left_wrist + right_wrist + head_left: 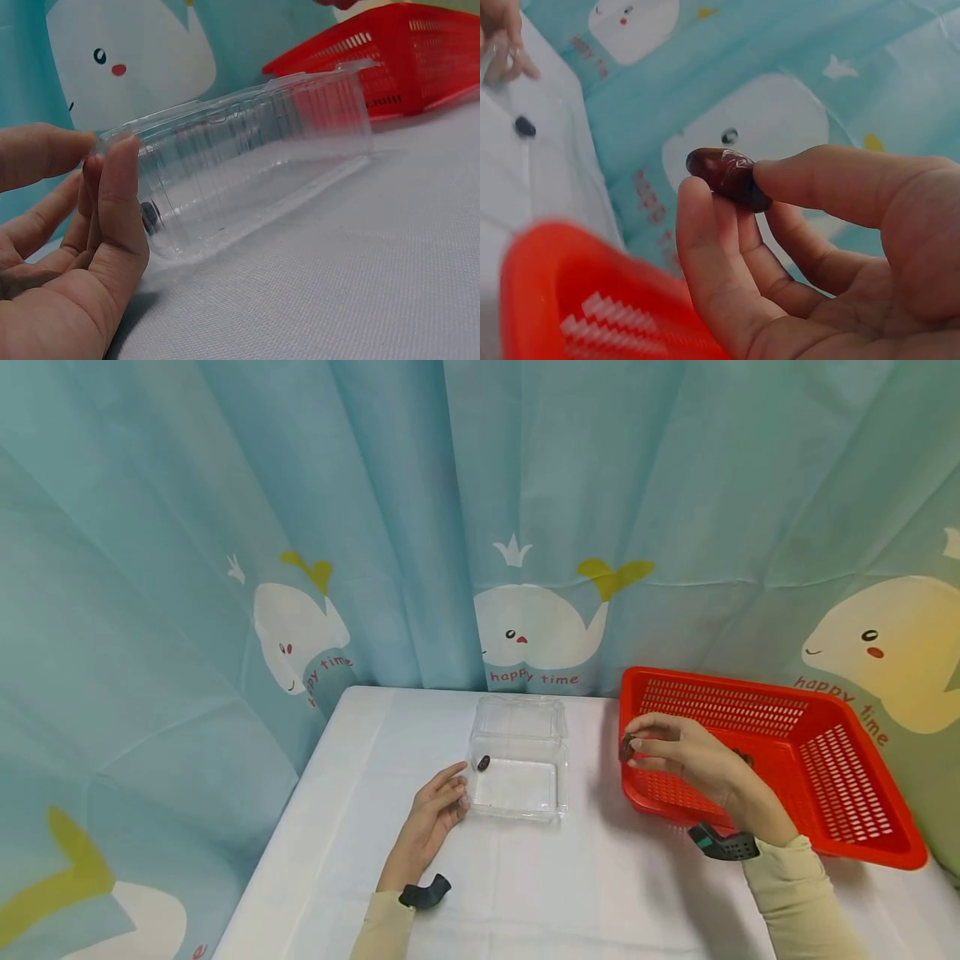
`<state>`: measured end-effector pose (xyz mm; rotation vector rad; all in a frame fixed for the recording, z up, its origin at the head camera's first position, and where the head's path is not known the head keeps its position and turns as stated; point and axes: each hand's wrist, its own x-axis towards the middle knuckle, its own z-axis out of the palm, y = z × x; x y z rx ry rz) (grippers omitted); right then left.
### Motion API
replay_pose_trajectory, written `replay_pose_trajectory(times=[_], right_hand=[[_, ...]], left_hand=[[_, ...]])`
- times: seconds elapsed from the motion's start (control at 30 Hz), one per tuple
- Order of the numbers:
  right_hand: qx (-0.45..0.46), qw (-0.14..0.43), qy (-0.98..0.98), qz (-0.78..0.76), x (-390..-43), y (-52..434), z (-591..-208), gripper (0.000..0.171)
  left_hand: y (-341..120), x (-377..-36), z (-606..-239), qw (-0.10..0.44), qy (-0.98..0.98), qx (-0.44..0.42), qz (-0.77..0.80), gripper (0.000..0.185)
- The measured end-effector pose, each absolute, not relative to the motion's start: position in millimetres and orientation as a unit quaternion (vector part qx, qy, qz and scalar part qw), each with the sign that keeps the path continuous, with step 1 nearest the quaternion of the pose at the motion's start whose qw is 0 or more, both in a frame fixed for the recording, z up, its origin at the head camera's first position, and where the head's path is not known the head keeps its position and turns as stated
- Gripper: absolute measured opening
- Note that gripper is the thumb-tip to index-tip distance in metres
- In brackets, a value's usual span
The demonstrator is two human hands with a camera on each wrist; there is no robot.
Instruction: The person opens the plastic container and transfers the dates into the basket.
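Observation:
A glossy dark-brown date [724, 174] is pinched between the thumb and fingers of my right hand [701, 758], above the left rim of a red plastic basket [817, 777]. Over on the left, my left hand [433, 817] grips the left edge of a clear plastic clamshell box [517, 787] between thumb and fingers. The box lies with its lid [521, 717] folded back, away from me. Another date [483, 763] rests inside it, near the left wall. Dark pieces [742, 757] in the basket are partly hidden behind my right hand.
Both containers stand on a white-covered table [540, 893], with a strip of tabletop between them. A blue curtain [405, 527] printed with whales hangs along the back and left edges. The basket's slotted walls rise higher than the box.

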<state>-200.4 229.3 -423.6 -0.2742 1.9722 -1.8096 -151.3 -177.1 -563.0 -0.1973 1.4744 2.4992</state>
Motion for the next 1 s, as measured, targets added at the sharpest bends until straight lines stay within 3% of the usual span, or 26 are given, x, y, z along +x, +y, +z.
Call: replay_pose_trajectory(times=[0.17, 1.0], right_hand=[[-0.107, 0.229, 0.693, -0.676, -208.0, 256.9, -424.3, 0.017], [-0.057, 0.302, 0.742, -0.596, -245.2, 353.9, -445.7, 0.024]], left_hand=[[-177.8, -151.3, -560.1, 0.117, 0.502, -0.066, 0.855, 0.053], [-176.1, -151.7, -562.1, 0.114, 0.498, -0.069, 0.857, 0.053]])
